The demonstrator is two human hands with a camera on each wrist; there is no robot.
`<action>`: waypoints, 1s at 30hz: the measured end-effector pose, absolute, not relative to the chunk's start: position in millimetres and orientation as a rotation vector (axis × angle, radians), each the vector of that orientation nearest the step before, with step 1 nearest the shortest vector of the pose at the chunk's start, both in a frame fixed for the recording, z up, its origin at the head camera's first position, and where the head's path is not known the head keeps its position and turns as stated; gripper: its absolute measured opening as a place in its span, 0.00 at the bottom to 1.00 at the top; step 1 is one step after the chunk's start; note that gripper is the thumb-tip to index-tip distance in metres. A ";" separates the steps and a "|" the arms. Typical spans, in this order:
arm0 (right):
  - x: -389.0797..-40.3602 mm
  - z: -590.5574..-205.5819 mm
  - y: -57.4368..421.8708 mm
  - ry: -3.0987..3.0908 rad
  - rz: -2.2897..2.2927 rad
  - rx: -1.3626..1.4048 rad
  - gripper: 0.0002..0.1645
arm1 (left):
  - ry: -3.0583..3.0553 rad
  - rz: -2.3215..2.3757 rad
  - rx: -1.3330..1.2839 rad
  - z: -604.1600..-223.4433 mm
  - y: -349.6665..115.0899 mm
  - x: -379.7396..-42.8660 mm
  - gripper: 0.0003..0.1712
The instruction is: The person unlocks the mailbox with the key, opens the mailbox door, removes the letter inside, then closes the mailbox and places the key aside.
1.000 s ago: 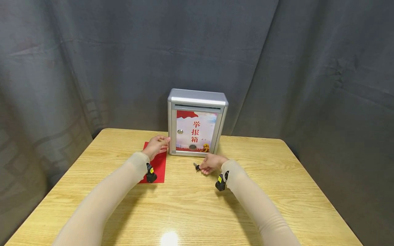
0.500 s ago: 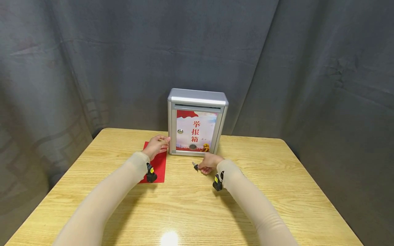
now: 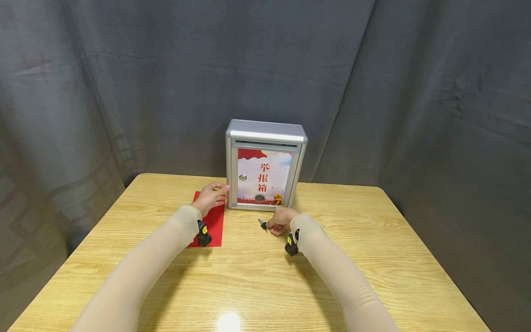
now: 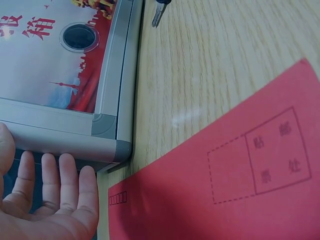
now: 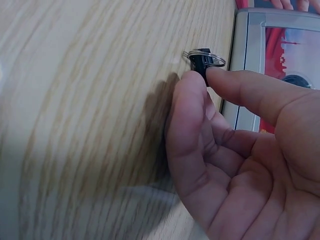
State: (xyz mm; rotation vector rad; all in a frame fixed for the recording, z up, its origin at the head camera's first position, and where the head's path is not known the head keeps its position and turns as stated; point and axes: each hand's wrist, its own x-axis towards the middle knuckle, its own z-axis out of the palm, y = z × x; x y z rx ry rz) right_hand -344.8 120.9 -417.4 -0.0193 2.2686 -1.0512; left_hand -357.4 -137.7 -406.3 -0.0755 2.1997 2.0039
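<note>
A silver metal letter box (image 3: 301, 170) with a printed front, a top slot and a round lock (image 3: 243, 177) stands upright with its door closed. My left hand (image 3: 210, 198) is at the box's left side, fingers extended along the side wall and thumb by the front edge (image 4: 47, 132); firm contact is hard to tell. Just in front of the box, my right hand (image 3: 283, 220) pinches the black head of a key (image 3: 263, 225) between thumb and forefinger. In the right wrist view a ring hangs on the black key head (image 5: 200, 61). The key's metal blade (image 4: 159, 16) points away from that hand.
A red envelope (image 3: 215, 228) lies flat on the wooden table (image 3: 257, 276), left of the box and partly under my left forearm. Grey curtains (image 3: 174, 92) hang behind the table and along both sides.
My right hand has shifted slightly left with the key in its pinch, and the forearm moved with it. The left hand and the box have stayed put.
</note>
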 end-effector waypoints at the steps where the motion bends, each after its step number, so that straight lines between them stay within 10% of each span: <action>1: -344.7 -417.2 120.9 2.264 -1.056 -0.016 0.12 | 2.202 2.001 -0.074 -406.4 -137.7 -357.3 0.28; 30: -325.6 -397.4 159.0 2.416 -1.000 -0.240 0.15 | 2.383 1.778 0.063 -398.6 -153.9 -351.0 0.26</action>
